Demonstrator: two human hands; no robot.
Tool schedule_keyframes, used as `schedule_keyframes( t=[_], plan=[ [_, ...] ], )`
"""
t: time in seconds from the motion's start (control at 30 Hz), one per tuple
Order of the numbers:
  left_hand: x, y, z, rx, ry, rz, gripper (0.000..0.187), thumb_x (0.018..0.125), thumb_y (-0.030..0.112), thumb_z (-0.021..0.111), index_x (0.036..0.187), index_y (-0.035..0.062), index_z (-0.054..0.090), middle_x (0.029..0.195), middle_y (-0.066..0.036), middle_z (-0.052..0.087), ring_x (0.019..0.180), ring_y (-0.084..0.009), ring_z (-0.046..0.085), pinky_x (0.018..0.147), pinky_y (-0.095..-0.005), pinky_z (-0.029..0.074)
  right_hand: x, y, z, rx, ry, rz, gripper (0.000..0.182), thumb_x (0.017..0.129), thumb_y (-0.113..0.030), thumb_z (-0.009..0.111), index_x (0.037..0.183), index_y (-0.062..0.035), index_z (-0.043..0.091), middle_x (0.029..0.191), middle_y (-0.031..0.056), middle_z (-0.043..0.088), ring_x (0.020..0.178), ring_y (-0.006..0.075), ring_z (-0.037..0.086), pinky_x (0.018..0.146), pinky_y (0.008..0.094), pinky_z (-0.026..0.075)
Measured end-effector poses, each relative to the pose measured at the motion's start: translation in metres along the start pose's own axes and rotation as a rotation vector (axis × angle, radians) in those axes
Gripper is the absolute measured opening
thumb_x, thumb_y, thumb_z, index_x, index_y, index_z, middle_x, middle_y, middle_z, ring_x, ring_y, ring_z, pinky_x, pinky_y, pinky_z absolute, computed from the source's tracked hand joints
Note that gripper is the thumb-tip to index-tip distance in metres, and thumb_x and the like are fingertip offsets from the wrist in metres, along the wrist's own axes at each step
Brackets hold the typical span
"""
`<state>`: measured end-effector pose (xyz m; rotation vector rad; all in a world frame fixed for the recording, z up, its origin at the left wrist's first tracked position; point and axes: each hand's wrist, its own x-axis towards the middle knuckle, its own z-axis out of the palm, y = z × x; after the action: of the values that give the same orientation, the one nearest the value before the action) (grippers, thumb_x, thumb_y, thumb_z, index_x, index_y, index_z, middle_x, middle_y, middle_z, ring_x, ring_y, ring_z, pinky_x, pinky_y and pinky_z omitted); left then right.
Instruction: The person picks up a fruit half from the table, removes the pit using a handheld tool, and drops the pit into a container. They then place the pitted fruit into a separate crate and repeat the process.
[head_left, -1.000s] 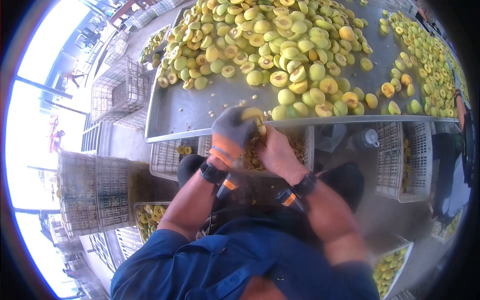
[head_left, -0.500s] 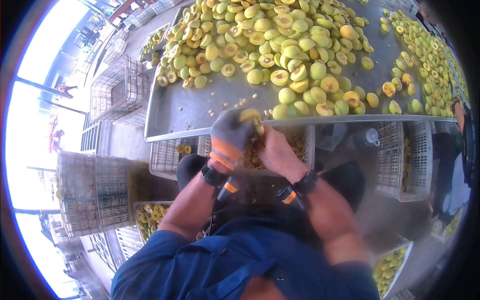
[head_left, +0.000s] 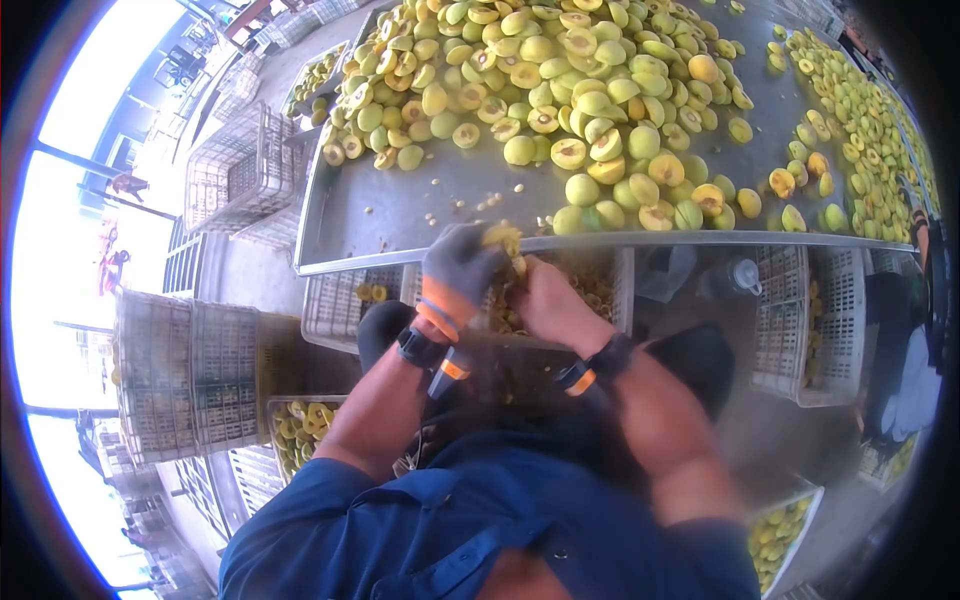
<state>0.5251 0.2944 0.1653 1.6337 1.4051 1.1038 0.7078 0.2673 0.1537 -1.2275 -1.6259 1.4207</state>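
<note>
Wearing a grey glove with an orange cuff, my left hand (head_left: 460,265) is closed around a yellow peach half (head_left: 503,240) at the table's front edge. My bare right hand (head_left: 560,304) is closed right beside the fruit, its fingertips against or close to it. Whatever it grips is hidden by the fingers. Beyond my hands, a large heap of halved yellow-green peaches (head_left: 590,100) covers much of the metal table (head_left: 390,205), some with brown pits or pit hollows showing. Several small pale bits lie on the metal just past my left hand.
Under the table edge, below my hands, a crate (head_left: 623,290) holds brownish scraps. Another white crate (head_left: 835,325) stands to the right, near a clear plastic jug (head_left: 742,277). Stacked crates (head_left: 190,375) rise at left. A person's dark clothing (head_left: 930,290) shows at far right.
Both hands stay together at the table edge, with only slight shifts of the fingers and wrists. More torn yellow flesh shows at the left fingertips. The view has shifted slightly.
</note>
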Motion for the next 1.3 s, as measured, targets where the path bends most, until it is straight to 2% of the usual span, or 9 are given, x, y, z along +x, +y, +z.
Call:
schedule_keyframes(
  t=[0.13, 0.33, 0.43, 0.53, 0.7, 0.87, 1.07, 1.2, 1.3],
  plan=[
    [0.0, 0.013, -0.008, -0.075, -0.077, -0.054, 0.03, 0.092, 0.012, 0.076, 0.12, 0.0008, 0.075, 0.111, -0.018, 0.074, 0.102, -0.0335, 0.071, 0.089, -0.0377, 0.057, -0.008, -0.022, -0.014, 0.418, -0.26, 0.163, 0.017, 0.105, -0.014, 0.059, 0.114, -0.0029, 0.069, 0.073, 0.0044, 0.063, 0.057, 0.0097, 0.054, 0.055, 0.0304, 0.044],
    [-0.002, -0.011, 0.0, 0.511, 0.065, 0.315, 0.041, 0.086, 0.002, 0.071, 0.127, 0.0003, 0.069, 0.115, -0.02, 0.075, 0.1, -0.0345, 0.074, 0.087, -0.0395, 0.06, 0.0, 0.022, 0.019, 0.033, 0.008, -0.465, 0.019, 0.105, -0.019, 0.059, 0.111, -0.0028, 0.068, 0.079, 0.0064, 0.066, 0.06, 0.019, 0.062, 0.059, 0.0366, 0.051],
    [-0.003, -0.019, 0.002, 0.623, 0.062, 0.424, 0.037, 0.088, 0.003, 0.07, 0.124, 0.0005, 0.07, 0.117, -0.021, 0.074, 0.103, -0.0347, 0.075, 0.088, -0.0418, 0.06, -0.016, -0.015, -0.004, 0.701, -0.498, 0.41, 0.015, 0.106, -0.019, 0.058, 0.099, -0.0074, 0.063, 0.072, 0.0002, 0.054, 0.047, 0.0119, 0.05, 0.044, 0.0326, 0.042],
    [-0.002, -0.002, -0.008, 0.507, -0.037, 0.537, 0.037, 0.086, 0.004, 0.07, 0.123, 0.0005, 0.07, 0.114, -0.02, 0.075, 0.099, -0.0349, 0.075, 0.088, -0.0411, 0.059, -0.022, -0.021, -0.002, 0.774, -0.545, 0.399, 0.017, 0.107, -0.02, 0.057, 0.093, -0.0108, 0.056, 0.069, -0.0024, 0.047, 0.046, 0.0092, 0.046, 0.041, 0.0301, 0.04],
    [0.0, 0.011, -0.011, 0.0, -0.314, 0.049, 0.03, 0.089, 0.009, 0.07, 0.119, 0.0017, 0.072, 0.106, -0.015, 0.077, 0.094, -0.0316, 0.075, 0.083, -0.0395, 0.058, -0.029, -0.025, 0.002, 0.649, -0.565, 0.377, 0.018, 0.108, -0.018, 0.056, 0.092, -0.011, 0.052, 0.069, -0.0035, 0.044, 0.047, 0.0074, 0.044, 0.04, 0.0289, 0.039],
    [-0.006, -0.026, -0.005, 0.24, -0.139, 0.57, 0.038, 0.097, 0.02, 0.071, 0.129, 0.0005, 0.065, 0.106, -0.014, 0.078, 0.092, -0.0239, 0.076, 0.082, -0.0371, 0.059, -0.025, -0.019, 0.003, 0.805, -0.62, 0.44, 0.017, 0.108, -0.017, 0.056, 0.094, -0.0108, 0.05, 0.07, -0.0031, 0.043, 0.047, 0.0074, 0.043, 0.041, 0.0286, 0.038],
    [-0.02, -0.052, -0.002, -0.404, -0.21, 0.14, 0.066, 0.084, 0.023, 0.086, 0.138, -0.0006, 0.057, 0.111, -0.019, 0.076, 0.099, -0.0391, 0.075, 0.083, -0.0437, 0.06, -0.034, -0.022, 0.012, 0.833, -0.64, 0.419, 0.017, 0.108, -0.017, 0.057, 0.094, -0.0114, 0.049, 0.07, -0.0027, 0.044, 0.048, 0.0069, 0.043, 0.042, 0.0277, 0.036],
    [-0.009, -0.04, -0.032, 0.422, 0.08, 0.185, 0.068, 0.084, 0.011, 0.086, 0.144, 0.0075, 0.056, 0.114, -0.016, 0.077, 0.099, -0.0348, 0.076, 0.084, -0.0438, 0.061, -0.04, -0.023, 0.013, 0.787, -0.609, 0.3, 0.016, 0.108, -0.016, 0.059, 0.096, -0.0109, 0.05, 0.072, -0.0022, 0.046, 0.048, 0.0072, 0.045, 0.041, 0.0277, 0.038],
    [-0.002, -0.074, -0.1, 0.748, 0.221, 0.348, 0.034, 0.096, -0.002, 0.068, 0.13, -0.0008, 0.066, 0.121, -0.015, 0.077, 0.111, -0.0288, 0.074, 0.101, -0.039, 0.059, -0.038, -0.004, 0.012, 0.79, -0.433, 0.438, 0.023, 0.106, -0.02, 0.062, 0.088, -0.0109, 0.051, 0.066, -0.0021, 0.046, 0.047, 0.0091, 0.046, 0.042, 0.0307, 0.041]
  ],
)
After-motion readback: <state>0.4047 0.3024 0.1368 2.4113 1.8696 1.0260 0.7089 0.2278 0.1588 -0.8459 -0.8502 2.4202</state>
